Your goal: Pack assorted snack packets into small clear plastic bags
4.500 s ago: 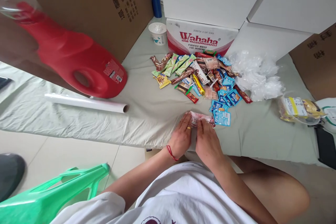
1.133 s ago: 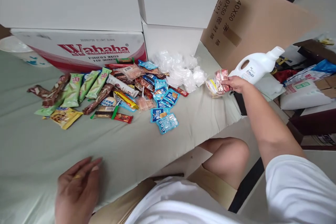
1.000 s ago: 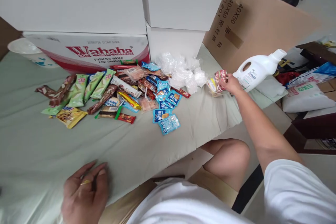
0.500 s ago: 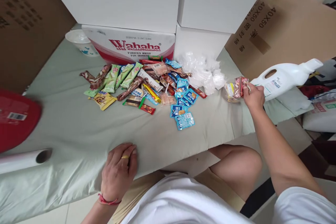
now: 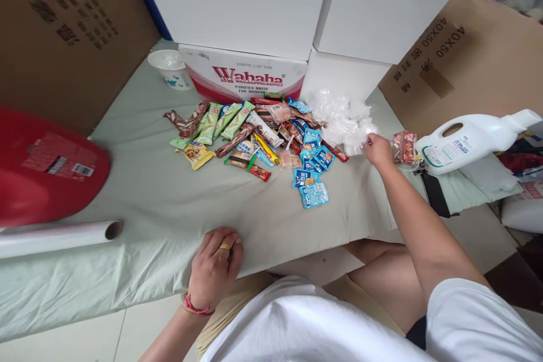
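Observation:
My right hand (image 5: 379,151) reaches over the cloth-covered table, fingertips pinched at the edge of a pile of crumpled clear plastic bags (image 5: 339,116). Just right of it stands a clear packet filled with red-wrapped snacks (image 5: 404,147), apart from the hand. My left hand (image 5: 216,260) rests on the table's front edge, its fingers curled under with nothing visible in them. Between the hands and the boxes lies a heap of wrapped snacks: green-wrapped bars (image 5: 224,121), a yellow packet (image 5: 195,154), brown bars (image 5: 235,140) and several blue sachets (image 5: 314,195).
A Wahaha water carton (image 5: 250,76) and white boxes line the back. A paper cup (image 5: 172,69) stands at back left, a red container (image 5: 51,169) and a white roll (image 5: 63,237) at left. A white detergent bottle (image 5: 470,141) lies at right by a cardboard box (image 5: 462,62).
My right hand has let go of the packet of red-wrapped snacks at the right and moved left to the plastic bags. My left hand stays on the table edge. The view has shifted.

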